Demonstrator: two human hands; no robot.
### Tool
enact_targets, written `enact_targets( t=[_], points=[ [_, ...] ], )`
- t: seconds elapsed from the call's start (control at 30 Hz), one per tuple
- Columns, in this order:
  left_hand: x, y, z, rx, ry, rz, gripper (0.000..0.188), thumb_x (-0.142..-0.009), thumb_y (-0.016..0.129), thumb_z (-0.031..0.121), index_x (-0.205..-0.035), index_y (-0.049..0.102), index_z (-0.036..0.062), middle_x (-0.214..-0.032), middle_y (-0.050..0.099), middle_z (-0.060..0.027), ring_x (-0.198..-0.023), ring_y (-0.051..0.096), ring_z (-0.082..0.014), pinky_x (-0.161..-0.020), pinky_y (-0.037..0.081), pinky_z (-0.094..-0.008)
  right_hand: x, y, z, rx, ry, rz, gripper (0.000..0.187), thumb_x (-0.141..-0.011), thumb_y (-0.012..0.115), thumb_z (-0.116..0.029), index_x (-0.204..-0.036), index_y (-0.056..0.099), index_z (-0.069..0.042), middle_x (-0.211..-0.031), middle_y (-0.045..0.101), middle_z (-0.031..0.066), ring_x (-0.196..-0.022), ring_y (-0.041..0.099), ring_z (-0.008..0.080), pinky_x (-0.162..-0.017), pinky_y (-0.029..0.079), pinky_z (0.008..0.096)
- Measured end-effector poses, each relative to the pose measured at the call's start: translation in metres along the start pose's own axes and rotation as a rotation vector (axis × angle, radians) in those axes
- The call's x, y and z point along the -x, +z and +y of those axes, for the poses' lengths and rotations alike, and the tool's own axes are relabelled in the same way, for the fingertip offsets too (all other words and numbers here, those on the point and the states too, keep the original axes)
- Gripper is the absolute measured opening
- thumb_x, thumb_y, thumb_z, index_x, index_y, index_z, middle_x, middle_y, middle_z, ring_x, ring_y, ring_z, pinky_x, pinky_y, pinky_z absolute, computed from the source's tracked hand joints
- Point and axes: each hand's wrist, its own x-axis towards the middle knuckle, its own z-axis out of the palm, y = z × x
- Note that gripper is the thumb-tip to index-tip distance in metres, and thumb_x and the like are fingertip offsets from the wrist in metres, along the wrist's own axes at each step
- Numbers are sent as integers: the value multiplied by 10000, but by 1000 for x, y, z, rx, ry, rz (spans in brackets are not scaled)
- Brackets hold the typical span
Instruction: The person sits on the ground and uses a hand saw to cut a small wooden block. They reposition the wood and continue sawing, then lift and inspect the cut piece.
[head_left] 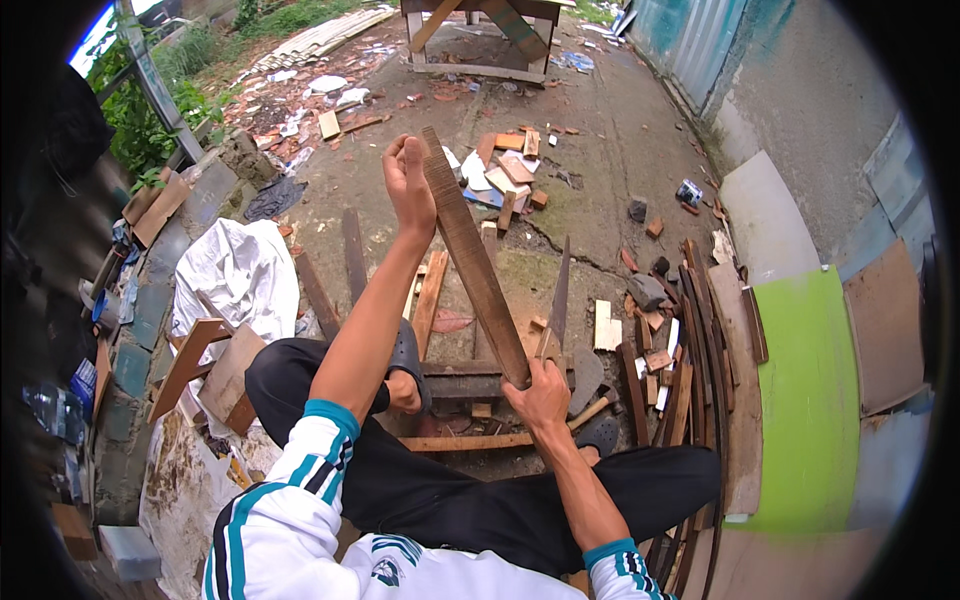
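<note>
A long brown wooden plank (468,250) slants between my hands, its far end pointing up and left. My left hand (408,188) is closed at the plank's far end, its thumb upward and its other fingers partly hidden. Around the near end, my right hand (541,400) is wrapped. Just beyond the right hand stands a dark, narrow saw-like blade (561,295) with a pale handle-like end; whether the hand touches it I cannot tell. Below the plank, dark wooden bars (465,385) lie between my feet. A pale wooden handle (590,412) shows by the right foot.
Wood offcuts (512,175) are heaped ahead. Long thin strips (700,340) lie at the right, beside a bright green panel (808,400) against the wall. At the left are a white sack (238,275) and wooden pieces (235,375). A wooden table (480,72) stands at the back.
</note>
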Motion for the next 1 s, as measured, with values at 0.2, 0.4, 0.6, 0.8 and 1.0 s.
enact_targets(
  t=[0.2, 0.4, 0.6, 0.8, 1.0],
  points=[
    [38, -43, -84, -336, -77, 38, 513, -936, 785, 421, -1146, 669, -33, -1127, 698, -138, -923, 619, -157, -827, 522, -315, 36, 27, 31, 59, 97, -125, 522, -722, 862, -338, -1113, 717, -24, -908, 637, 176, -882, 661, 388, -788, 540, 497],
    [84, -82, -144, -312, -225, 157, 408, -965, 763, 403, -943, 592, 33, -1070, 631, -85, -929, 586, -147, -802, 514, -312, 63, 52, 52, 119, 174, -257, 520, -743, 866, -339, -1141, 695, -51, -972, 633, 171, -983, 647, 381, -824, 539, 508],
    [117, -116, -188, -310, -547, 304, 641, -923, 790, 478, -1245, 498, 7, -1258, 578, -201, -1146, 580, -206, -947, 529, -376, 76, 69, 68, 97, 198, -315, 466, -768, 856, -331, -1087, 666, -49, -1006, 624, 173, -1011, 636, 392, -835, 542, 524],
    [192, -164, -226, -345, -902, -111, 858, -868, 793, 536, -1394, 387, -7, -1176, 628, -188, -1064, 660, -278, -923, 552, -441, 72, 71, 60, 93, 187, -401, 495, -777, 850, -372, -1098, 664, -44, -1029, 636, 181, -1040, 640, 394, -866, 541, 514],
    [211, -122, -157, -780, -816, -75, 763, -809, 788, 432, -1344, 471, -12, -1103, 709, -171, -1108, 663, -290, -960, 526, -441, 42, 63, 58, -20, 363, -417, 617, -886, 717, -578, -1192, 712, -41, -1126, 697, 254, -1072, 665, 429, -921, 528, 519]
  ],
)
